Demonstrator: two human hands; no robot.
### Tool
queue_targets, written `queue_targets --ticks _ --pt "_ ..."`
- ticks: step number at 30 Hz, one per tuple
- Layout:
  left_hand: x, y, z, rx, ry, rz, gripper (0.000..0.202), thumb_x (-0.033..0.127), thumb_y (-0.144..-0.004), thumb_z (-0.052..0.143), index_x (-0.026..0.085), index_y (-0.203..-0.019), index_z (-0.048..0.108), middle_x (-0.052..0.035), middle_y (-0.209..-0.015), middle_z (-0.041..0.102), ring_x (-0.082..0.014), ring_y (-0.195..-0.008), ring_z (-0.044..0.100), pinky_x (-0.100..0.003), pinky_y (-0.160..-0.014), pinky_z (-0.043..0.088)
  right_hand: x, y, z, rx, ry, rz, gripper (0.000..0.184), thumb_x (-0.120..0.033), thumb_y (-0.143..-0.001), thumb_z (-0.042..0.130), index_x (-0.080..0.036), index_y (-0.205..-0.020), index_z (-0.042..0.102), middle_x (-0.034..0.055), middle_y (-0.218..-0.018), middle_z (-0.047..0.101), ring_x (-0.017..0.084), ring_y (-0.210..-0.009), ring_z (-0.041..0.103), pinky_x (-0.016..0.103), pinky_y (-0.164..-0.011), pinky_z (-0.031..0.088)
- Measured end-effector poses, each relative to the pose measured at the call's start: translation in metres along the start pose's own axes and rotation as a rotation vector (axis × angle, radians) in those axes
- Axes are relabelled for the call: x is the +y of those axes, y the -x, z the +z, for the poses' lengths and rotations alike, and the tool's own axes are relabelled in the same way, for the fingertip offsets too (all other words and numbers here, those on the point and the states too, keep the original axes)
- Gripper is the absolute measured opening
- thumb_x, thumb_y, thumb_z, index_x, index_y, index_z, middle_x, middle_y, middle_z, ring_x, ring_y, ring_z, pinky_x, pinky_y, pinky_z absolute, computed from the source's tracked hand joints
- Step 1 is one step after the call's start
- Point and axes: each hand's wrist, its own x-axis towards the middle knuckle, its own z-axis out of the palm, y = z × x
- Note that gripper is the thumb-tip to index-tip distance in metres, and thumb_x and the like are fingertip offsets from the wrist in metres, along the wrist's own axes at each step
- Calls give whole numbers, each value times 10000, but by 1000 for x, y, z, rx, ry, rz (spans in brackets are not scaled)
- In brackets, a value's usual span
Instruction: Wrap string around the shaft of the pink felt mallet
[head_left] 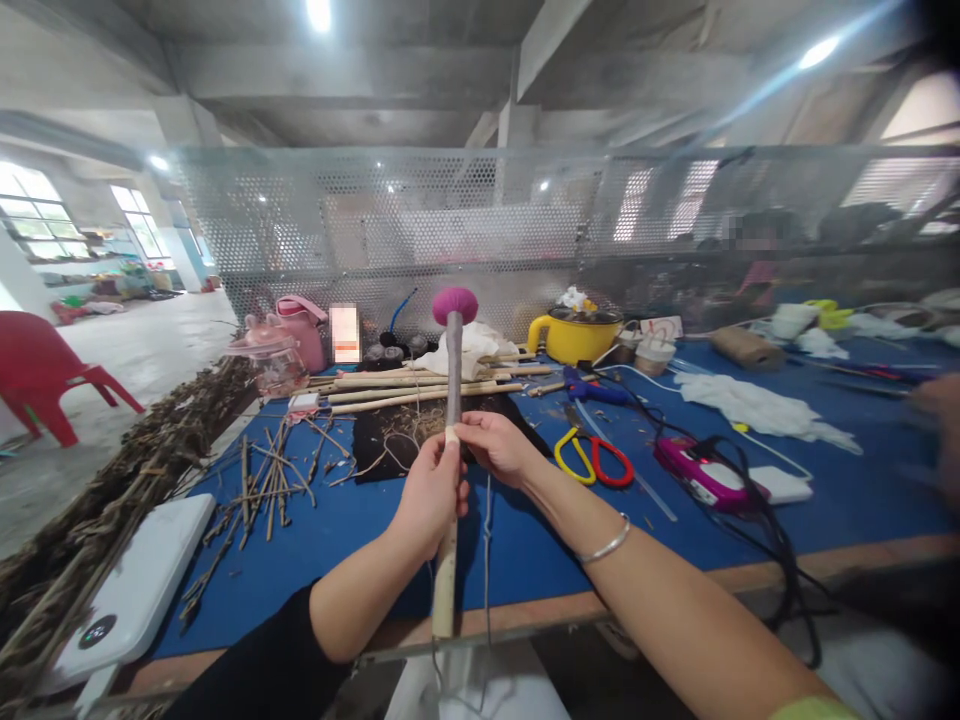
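I hold a long wooden stick point(453, 370) upright over the blue table point(360, 520). Its top carries a round pink padded head point(454, 304), and grey wrapping covers the upper shaft. My left hand point(431, 495) is closed around the stick's middle. My right hand point(495, 445) pinches the stick just above it, where the grey wrapping ends. A thin grey cord point(487, 560) hangs down from my hands past the table edge.
Yellow and red scissors point(592, 455), a pink device with black cables point(697, 470), a yellow pot point(574, 335), white cloth point(757, 405), loose twigs point(270, 480), long sticks point(420, 385) and a white scale point(135, 585) lie about. A mesh screen stands behind. Another person's blurred hand point(941, 405) shows at right.
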Motion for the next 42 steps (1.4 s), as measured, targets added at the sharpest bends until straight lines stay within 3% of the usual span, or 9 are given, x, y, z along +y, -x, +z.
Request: queue_targets --ticks 4,8,16,19,26,33,35,39,42 --pt "-3 0 0 31 -10 91 325 399 -754 568 211 -941 381 113 -538 339 -14 -332 315 -106 -295 226 -3 0 3 -15 17 -2 267 -345 -677 682 -118 -772 579 -46 -473 477 40 -362 351 173 -363 233" --pt "1 3 0 -46 65 136 277 401 -766 543 219 -885 371 99 -577 420 -9 -322 301 -112 -287 237 -11 3 -1 -102 5 -19 269 -349 -710 655 -120 -832 580 -94 -415 343 16 -321 188 168 -325 104" --pt "3 4 0 -196 135 140 320 458 -744 545 203 -847 382 46 -630 558 -17 -312 354 -122 -279 291 -14 6 -14 -201 -56 28 349 -363 -712 654 -128 -957 575 -115 -407 267 19 -326 130 159 -322 85" --pt "-1 3 -1 -189 69 130 341 502 -766 490 190 -887 427 28 -637 578 -34 -311 400 -138 -273 318 -14 6 -12 -175 -38 10 322 -367 -703 660 -122 -895 581 -110 -397 274 20 -327 140 158 -321 82" --pt "-6 -1 -2 56 -169 286 451 365 -674 652 214 -1021 407 73 -599 544 -59 -337 478 -138 -298 367 -11 4 -4 -103 32 -6 296 -373 -698 665 -122 -830 581 -58 -470 451 19 -331 252 158 -326 175" --pt "-1 1 1 -11 27 265 376 381 -723 591 200 -976 381 41 -651 600 -62 -342 490 -153 -307 376 -14 7 -5 -203 -77 66 323 -338 -739 630 -132 -981 575 -104 -411 311 23 -331 197 139 -326 91" --pt "1 2 2 -48 59 266 362 386 -724 587 196 -958 386 29 -671 615 -66 -345 498 -163 -313 384 -14 7 -5 -202 -108 55 322 -328 -727 640 -136 -976 569 -91 -439 360 23 -337 228 138 -322 93" --pt "4 -1 -2 -118 60 146 359 401 -738 566 177 -983 429 -23 -758 631 -93 -429 562 -192 -359 435 -14 7 -3 -142 -133 2 262 -292 -685 674 -139 -868 565 -31 -589 529 18 -374 324 141 -343 215" --pt "3 -4 -6 -69 -76 141 373 410 -755 549 182 -1039 470 -45 -829 612 -98 -496 578 -179 -356 426 -12 6 -1 -72 -79 -23 234 -266 -653 695 -133 -799 570 4 -624 574 58 -444 436 172 -401 311"
